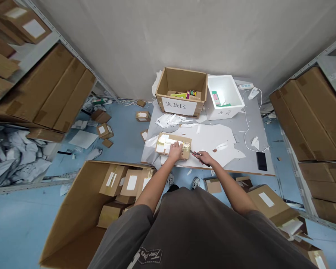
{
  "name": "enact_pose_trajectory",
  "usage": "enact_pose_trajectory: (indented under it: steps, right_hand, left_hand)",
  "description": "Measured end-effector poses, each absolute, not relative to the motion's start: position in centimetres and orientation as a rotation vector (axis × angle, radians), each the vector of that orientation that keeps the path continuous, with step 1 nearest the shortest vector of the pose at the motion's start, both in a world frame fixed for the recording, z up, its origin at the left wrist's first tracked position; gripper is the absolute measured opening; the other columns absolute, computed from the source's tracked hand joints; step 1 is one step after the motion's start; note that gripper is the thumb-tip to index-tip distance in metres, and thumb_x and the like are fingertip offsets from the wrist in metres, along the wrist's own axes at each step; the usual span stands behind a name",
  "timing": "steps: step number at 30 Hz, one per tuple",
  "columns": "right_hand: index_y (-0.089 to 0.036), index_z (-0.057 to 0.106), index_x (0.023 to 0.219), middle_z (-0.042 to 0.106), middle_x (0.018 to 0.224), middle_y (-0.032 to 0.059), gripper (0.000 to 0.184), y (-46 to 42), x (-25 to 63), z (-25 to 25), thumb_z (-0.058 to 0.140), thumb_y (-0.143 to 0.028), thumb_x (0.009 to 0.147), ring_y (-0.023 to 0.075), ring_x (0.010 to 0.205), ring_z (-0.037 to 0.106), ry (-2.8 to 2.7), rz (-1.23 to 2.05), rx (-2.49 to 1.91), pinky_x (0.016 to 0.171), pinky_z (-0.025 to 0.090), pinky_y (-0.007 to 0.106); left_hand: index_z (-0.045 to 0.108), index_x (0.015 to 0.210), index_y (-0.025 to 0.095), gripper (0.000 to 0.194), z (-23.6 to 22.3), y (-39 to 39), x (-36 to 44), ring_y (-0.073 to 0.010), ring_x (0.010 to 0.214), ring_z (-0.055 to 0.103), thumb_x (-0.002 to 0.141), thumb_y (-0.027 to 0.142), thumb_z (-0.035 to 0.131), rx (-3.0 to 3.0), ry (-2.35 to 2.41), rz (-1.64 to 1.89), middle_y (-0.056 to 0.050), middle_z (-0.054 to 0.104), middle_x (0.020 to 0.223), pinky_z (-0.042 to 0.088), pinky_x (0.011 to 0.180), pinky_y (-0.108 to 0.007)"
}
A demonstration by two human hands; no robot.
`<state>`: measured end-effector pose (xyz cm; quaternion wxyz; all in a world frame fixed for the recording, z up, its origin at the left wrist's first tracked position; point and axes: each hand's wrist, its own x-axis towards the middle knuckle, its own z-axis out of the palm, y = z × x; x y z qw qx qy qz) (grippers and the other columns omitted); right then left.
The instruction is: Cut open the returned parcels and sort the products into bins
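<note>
While the left hand (176,150) presses down on the taped cardboard box (168,144) at the counter's (242,130) near edge, the right hand (204,157) grips what look like scissors (196,154), tip at the box's right end.

A black phone (261,161) lies near the white cable (246,129) on the table's right.

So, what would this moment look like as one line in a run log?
left hand: pressed on taped carton | right hand: holding cutter, tip at carton's right end | phone: on table, right side
</note>
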<state>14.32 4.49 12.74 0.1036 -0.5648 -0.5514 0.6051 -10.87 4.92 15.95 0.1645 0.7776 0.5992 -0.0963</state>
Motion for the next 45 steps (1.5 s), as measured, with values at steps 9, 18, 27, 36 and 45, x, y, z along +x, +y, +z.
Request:
enact_pose_trajectory:
  steps: [9,18,27,36,45]
  right_hand:
    - [-0.023,0.066,0.077,0.058,0.047,-0.0061,0.030,1.6,13.4,12.6,0.078,-0.050,0.078,0.0142,0.036,0.050,-1.383,1.891,-1.667,0.039,0.040,0.024]
    - [-0.023,0.071,0.085,0.063,0.052,-0.0038,0.029,-1.9,16.0,13.4,0.071,-0.052,0.084,0.0167,0.040,0.055,-1.313,1.669,-1.755,0.047,0.047,0.028]
    - [-0.023,0.063,0.093,0.063,0.055,-0.0046,0.046,0.6,14.6,14.1,0.077,-0.064,0.077,0.0153,0.043,0.058,-0.901,1.618,-1.680,0.044,0.047,0.025]
    - [-0.024,0.059,0.093,0.066,0.061,-0.0031,0.059,1.9,12.7,14.5,0.078,-0.075,0.071,0.0151,0.047,0.061,-0.793,1.587,-1.563,0.047,0.048,0.025]
    - [-0.025,0.060,0.095,0.064,0.063,-0.0021,0.057,2.0,12.5,13.9,0.070,-0.077,0.075,0.0163,0.052,0.060,-0.802,1.545,-1.659,0.053,0.052,0.028]
  left_hand:
    - [0.031,0.164,0.015,0.125,15.5,4.8,-11.8,-0.0428,0.160,0.032,0.067,0.061,0.094,2.188,1.647,-0.258,-0.031,0.034,0.170,0.030,0.125,-0.048]
    - [0.047,0.154,0.023,0.063,17.4,9.1,-11.7,-0.0299,0.126,0.063,0.097,0.038,0.070,2.132,1.765,-0.294,-0.016,0.069,0.133,0.050,0.100,-0.037]
    - [0.054,0.150,0.021,0.080,17.2,12.7,-9.1,-0.0402,0.136,0.054,0.077,0.027,0.087,2.198,1.599,-0.424,-0.020,0.061,0.145,0.049,0.105,-0.046]
    - [0.056,0.149,0.011,0.087,16.0,12.8,-9.3,-0.0435,0.135,0.057,0.073,0.034,0.091,2.317,1.475,-0.419,-0.030,0.061,0.145,0.047,0.112,-0.052]
    - [0.043,0.159,0.003,0.073,13.1,11.0,-10.1,-0.0430,0.159,0.035,0.088,0.015,0.057,2.437,1.415,-0.238,-0.033,0.039,0.167,0.035,0.124,-0.061]
